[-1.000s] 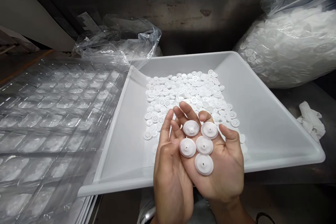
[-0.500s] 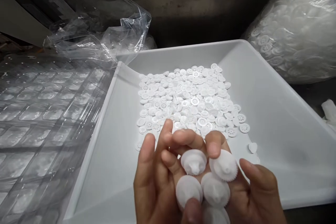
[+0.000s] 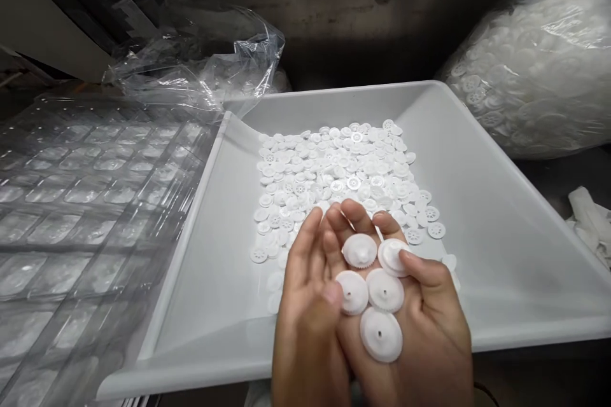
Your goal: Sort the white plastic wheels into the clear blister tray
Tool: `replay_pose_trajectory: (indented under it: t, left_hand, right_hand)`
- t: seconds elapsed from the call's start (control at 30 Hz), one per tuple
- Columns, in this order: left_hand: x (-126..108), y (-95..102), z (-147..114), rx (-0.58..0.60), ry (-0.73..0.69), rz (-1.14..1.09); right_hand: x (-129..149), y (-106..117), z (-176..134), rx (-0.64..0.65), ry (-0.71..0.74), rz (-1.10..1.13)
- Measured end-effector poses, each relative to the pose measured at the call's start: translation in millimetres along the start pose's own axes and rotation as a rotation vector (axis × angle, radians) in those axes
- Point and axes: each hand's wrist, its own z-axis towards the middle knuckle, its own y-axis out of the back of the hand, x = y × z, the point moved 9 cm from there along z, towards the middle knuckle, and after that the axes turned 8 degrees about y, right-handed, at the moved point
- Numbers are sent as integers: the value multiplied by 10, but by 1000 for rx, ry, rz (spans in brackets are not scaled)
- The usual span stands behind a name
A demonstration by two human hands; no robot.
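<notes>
Head cam: R hand [image 3: 420, 331] palm up, half-curled, carrying 5 wht gears [image 3: 384, 290] on palm & fingers; thumb tip on upper-R one. L hand [image 3: 310, 321] cupped alongside, partly open, thumb (blurry) at leftmost gear. Gears are close tog., hubs up, fine teeth on rims; lowest sits nearest R wrist. Beyond & beneath both hands: gray tray [image 3: 482, 235], w/ lots of loose wht discs [image 3: 329, 165] past fingertips, some spoked. L of hands, outside tray: clear blisters [image 3: 90, 229], rows of pockets. Far L beyond hands: crumpled clear bag [image 3: 205, 76], pale strip [image 3: 136, 16] behind it, any print unreadable. Far R beyond hands: big clear sack [image 3: 539, 82] full of wht discs; R of hands, past tray rim, wht rag [image 3: 589, 219].
</notes>
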Motion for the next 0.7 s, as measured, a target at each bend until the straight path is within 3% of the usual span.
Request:
replay_pose_trajectory:
  t: [0.07, 0.2, 0.3, 0.43, 0.53, 0.63, 0.67, 0.7]
  left_hand:
    - [134, -26, 33, -16, 154, -166]
    - [267, -151, 29, 42, 360, -273]
    - [292, -197, 36, 84, 390, -372]
    - [317, -117, 68, 81, 387, -417]
    - [312, -41, 95, 106, 400, -410]
    - [287, 19, 137, 133, 414, -409]
    - [279, 34, 153, 141, 419, -415]
    - [271, 49, 168, 148, 426, -426]
  right_hand:
    - [-20, -33, -34, 43, 4, 13]
    - [119, -78, -91, 157, 201, -307]
    - [201, -167, -156, 228, 360, -560]
    - [241, -292, -286, 275, 571, -932]
    - [240, -501, -419, 497, 799, -1238]
    - [379, -636, -409, 685, 964, -1295]
    - [416, -708, -379, 787, 1016, -1331]
    - [353, -812, -378, 1003, 1081, -1453]
